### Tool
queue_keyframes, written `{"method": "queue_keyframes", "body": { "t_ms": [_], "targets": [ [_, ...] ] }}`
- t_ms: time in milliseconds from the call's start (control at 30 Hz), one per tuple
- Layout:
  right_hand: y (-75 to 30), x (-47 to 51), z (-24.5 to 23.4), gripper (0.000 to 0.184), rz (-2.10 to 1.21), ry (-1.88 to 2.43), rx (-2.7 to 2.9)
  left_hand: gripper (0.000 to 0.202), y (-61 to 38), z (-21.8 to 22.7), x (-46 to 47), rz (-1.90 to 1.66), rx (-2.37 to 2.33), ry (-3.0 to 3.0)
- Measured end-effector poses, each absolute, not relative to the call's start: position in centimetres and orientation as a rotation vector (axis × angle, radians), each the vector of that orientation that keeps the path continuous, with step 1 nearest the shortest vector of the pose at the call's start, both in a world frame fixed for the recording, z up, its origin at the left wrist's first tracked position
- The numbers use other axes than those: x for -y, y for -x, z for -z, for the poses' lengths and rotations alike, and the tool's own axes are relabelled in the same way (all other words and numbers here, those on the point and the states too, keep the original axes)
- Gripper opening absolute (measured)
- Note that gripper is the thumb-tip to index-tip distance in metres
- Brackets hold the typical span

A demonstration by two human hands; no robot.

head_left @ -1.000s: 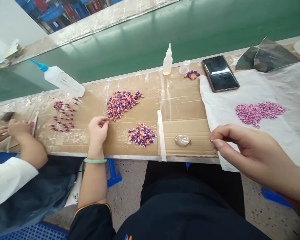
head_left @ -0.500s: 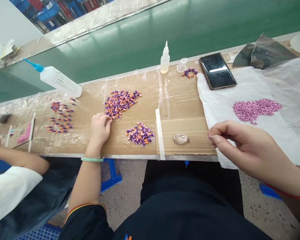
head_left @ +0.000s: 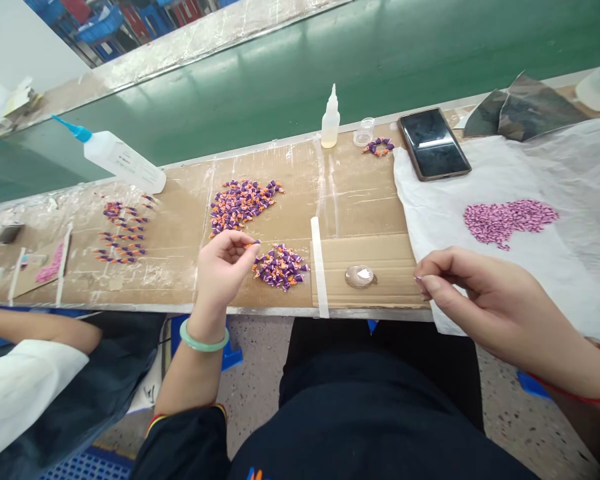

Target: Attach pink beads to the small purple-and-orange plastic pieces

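Note:
My left hand (head_left: 224, 267) pinches a small purple-and-orange piece (head_left: 255, 243) between thumb and forefinger, above the cardboard. It is between a larger pile of purple-and-orange pieces (head_left: 243, 203) and a smaller pile of the same kind (head_left: 280, 268). Over the edge of a white cloth, my right hand (head_left: 495, 300) is closed in a pinch on a tiny pink piece (head_left: 419, 277), mostly covered by the fingertips. Pink pieces with dark marks (head_left: 507, 221) lie heaped on the cloth (head_left: 430, 213). Between my hands, a shallow clear dish (head_left: 360, 276) sits on a cardboard sheet (head_left: 395, 260).
A small dropper bottle (head_left: 331, 120), a clear cup (head_left: 365, 132), a ring of pieces (head_left: 379, 147) and a phone (head_left: 434, 143) line the back. To the left are a large blue-tipped bottle (head_left: 125, 163), rows of pieces (head_left: 123, 237) and another person's arm (head_left: 40, 328).
My left hand has moved right and away from the larger pile, now with a purple-and-orange piece in its fingertips. My right hand stays almost in place, still pinching.

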State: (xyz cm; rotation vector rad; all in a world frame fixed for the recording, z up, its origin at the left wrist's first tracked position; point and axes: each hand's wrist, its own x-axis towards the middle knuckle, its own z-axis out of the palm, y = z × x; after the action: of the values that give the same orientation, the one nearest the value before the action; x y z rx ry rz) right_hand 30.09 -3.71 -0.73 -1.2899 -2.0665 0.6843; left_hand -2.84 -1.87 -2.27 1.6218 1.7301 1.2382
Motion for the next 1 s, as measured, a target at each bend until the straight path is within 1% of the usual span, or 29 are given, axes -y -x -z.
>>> {"method": "queue_keyframes", "body": {
  "t_ms": [100,200,333,467,667,1000],
  "targets": [
    [-30.4,3.9,1.0,0.017,-0.744,1.305,2.089,0.007,1.3,1.6,2.6,-1.113,-1.727,-1.793],
    [-30.6,3.7,1.2,0.018,-0.811,1.280,2.161,0.006,0.2,1.0,3.0,-1.063,-1.725,-1.910],
    [-30.0,2.4,1.3,0.021,-0.798,1.163,2.361,0.006,-0.6,0.6,3.3,-1.008,-1.642,-1.891],
    [-29.2,0.5,1.3,0.021,-0.717,1.053,2.663,0.006,-1.3,1.3,3.9,-0.944,-1.506,-1.681],
    [-28.3,-1.4,1.3,0.019,-0.552,1.061,2.936,0.011,-3.1,2.6,5.5,-0.876,-1.343,-1.509],
    [-27.3,-1.4,0.8,0.013,-0.195,0.943,3.108,0.004,-4.1,3.3,6.7,-0.994,-1.290,-1.295]
  ]
}}
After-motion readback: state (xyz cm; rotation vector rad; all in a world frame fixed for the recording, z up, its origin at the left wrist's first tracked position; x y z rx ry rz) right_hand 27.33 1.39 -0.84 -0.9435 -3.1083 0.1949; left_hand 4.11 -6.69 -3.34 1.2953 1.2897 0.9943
